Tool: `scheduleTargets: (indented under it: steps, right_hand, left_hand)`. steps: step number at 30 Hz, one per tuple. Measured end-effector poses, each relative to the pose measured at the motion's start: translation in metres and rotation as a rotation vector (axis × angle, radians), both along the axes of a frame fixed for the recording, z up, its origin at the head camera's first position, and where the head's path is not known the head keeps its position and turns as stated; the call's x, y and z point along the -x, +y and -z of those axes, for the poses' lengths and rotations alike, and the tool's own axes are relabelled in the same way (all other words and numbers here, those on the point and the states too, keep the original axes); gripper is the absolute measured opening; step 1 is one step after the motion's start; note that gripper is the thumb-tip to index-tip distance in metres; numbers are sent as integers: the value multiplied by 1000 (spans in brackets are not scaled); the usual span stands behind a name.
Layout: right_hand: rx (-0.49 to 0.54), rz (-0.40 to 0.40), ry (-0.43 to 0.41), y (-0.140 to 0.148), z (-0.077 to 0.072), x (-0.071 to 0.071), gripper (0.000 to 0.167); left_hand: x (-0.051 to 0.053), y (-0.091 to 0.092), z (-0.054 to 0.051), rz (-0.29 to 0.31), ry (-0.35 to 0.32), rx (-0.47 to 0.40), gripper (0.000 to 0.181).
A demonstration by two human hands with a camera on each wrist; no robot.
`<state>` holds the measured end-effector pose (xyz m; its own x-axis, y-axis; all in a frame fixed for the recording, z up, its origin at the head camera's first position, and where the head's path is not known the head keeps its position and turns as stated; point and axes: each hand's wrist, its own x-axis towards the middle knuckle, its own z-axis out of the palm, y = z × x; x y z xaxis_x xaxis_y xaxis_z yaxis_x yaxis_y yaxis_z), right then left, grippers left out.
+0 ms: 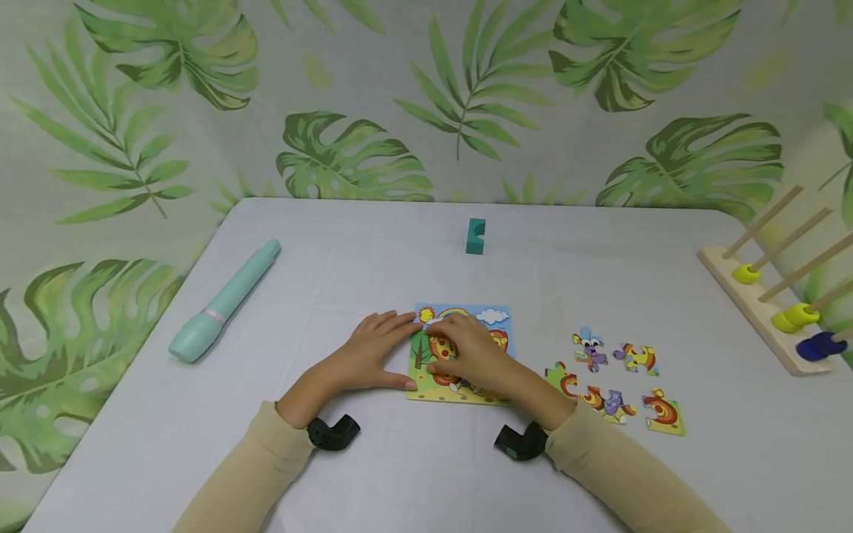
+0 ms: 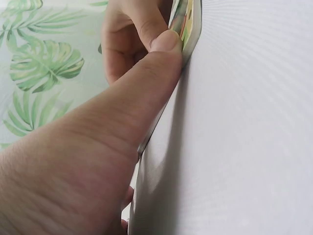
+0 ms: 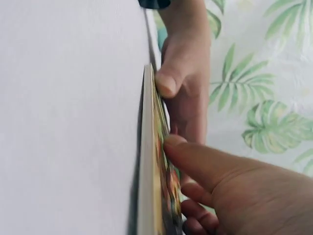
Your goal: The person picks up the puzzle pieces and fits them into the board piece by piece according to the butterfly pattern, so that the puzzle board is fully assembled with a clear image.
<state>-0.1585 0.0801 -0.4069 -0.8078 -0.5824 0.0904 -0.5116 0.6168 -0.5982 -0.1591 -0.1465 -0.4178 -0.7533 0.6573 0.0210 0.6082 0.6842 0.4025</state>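
The board [image 1: 436, 395] lies on the table [image 1: 400, 481] beneath my right hand [image 1: 473, 352] and just right of my left hand [image 1: 373, 360]. My left fingers reach out straight, thumb spread well away from them, tips touching the board's left side and gripping nothing. My right thumb and fingers bend over its printed face with a gap between them; whether they pinch a piece there or merely press, I cannot tell. I'd expect the board to feel light and stiff, apt to slide on the smooth cover, so steadying it by the edge under my left thumb makes sense. The loose pieces [image 1: 590, 351], right of my right fingers and about that wrist, look thin, light and smooth; I'd take each by opposite edges, sparing the narrow knobs, which could bend or fray. From the head I see those pieces and the board's picture, though my right hand covers its middle. The right wrist view instead gives me the board's pale, thick edge and my right thumb against its face; the left wrist view shows my left thumb at its corner.
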Motion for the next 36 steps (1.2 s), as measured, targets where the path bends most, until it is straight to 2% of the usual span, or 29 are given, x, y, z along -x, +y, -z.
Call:
scheduleTargets:
  steps: [4, 7, 16, 24, 31, 36]
  right_hand:
    - [31, -12, -97, 9, -4, 1, 48]
    - [37, -8, -124, 13, -4, 1, 43]
    - [72, -29, -80, 15, 1, 4, 37]
    - [66, -30, -53, 15, 3, 5, 37]
    - [43, -35, -37, 15, 0, 4, 38]
    - [5, -32, 34, 16, 0, 3, 39]
  left_hand:
    - [0, 0, 0, -2, 3, 0, 91]
    - [0, 1, 1, -1, 10, 1, 91]
    - [-1, 1, 1, -9, 16, -22, 91]
    - [-5, 2, -1, 24, 53, -61, 72]
    - [-6, 2, -4, 36, 74, -54, 69]
    - [-6, 2, -3, 38, 82, -33, 70]
